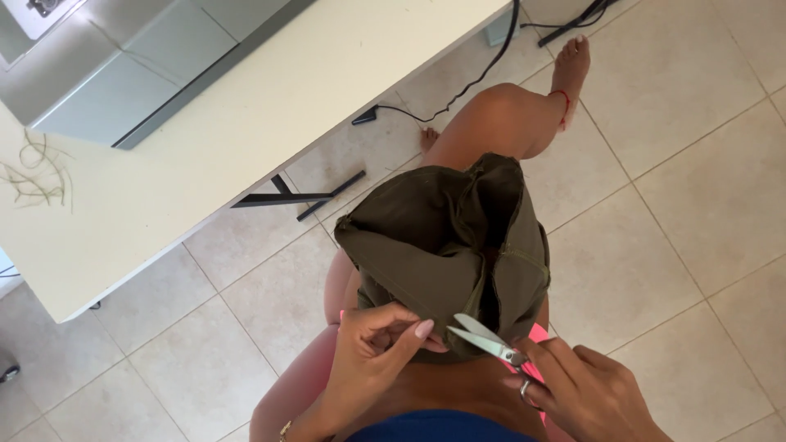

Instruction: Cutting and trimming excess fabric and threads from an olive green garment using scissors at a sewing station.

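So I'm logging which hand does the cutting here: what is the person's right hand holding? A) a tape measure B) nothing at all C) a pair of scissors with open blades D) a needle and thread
C: the right hand grips scissors with their blades parted, pointed at the edge of the olive-green fabric, which the left hand pinches on the lap.

Your left hand [372, 348] pinches the near edge of the olive-green fabric [438, 254] draped over your lap, fingers [409, 331] pressed to the cloth. Your right hand [581, 393] holds small scissors [487, 340] — blades parted, tips pointing at the pinched edge, just beside your left fingertips. A pale bench [205, 139] stands to your left over the tiled floor [696, 205] — thread scraps [37, 172] lie on it.
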